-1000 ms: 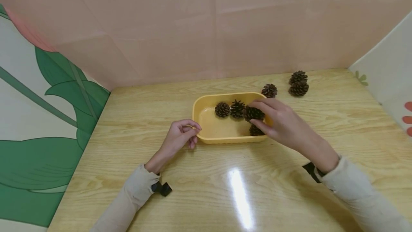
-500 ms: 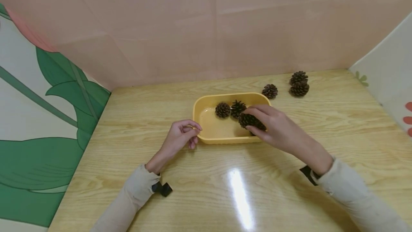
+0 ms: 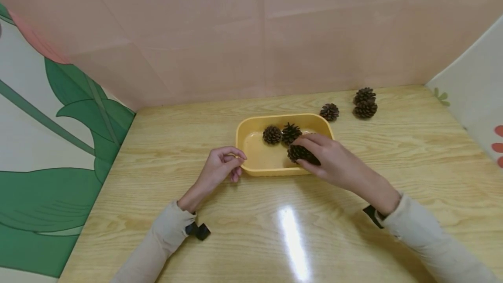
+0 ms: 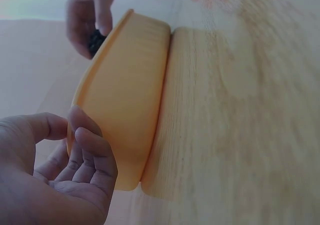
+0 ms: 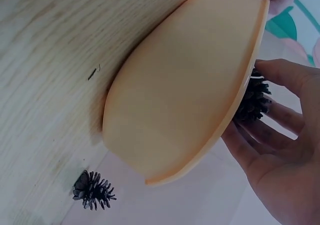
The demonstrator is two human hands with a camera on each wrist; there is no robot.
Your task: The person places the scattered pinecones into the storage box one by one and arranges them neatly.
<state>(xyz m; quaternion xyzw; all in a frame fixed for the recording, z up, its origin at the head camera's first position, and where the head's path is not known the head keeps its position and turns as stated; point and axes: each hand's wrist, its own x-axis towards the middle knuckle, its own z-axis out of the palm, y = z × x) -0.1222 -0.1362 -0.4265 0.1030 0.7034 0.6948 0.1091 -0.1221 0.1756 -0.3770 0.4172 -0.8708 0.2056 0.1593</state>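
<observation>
A yellow plastic basin stands on the table in the head view. My left hand pinches its near left corner rim between thumb and fingers, as the left wrist view also shows. Over the basin's right part, my right hand holds a dark brown pine cone by thumb and fingers, low inside the rim. Two other pine cones lie in the basin along the back: a round one and a spiky one. The basin's near right corner is hidden beneath my right hand.
Behind the basin's right corner lies a loose pine cone. Farther right, two more touch each other, a rear pine cone and a front pine cone. A pink wall covering rises at the table's back edge.
My right hand has carried its pine cone left and lower into the basin, now covering the pine cone seen earlier at the near right corner. My left hand stays on the rim.
</observation>
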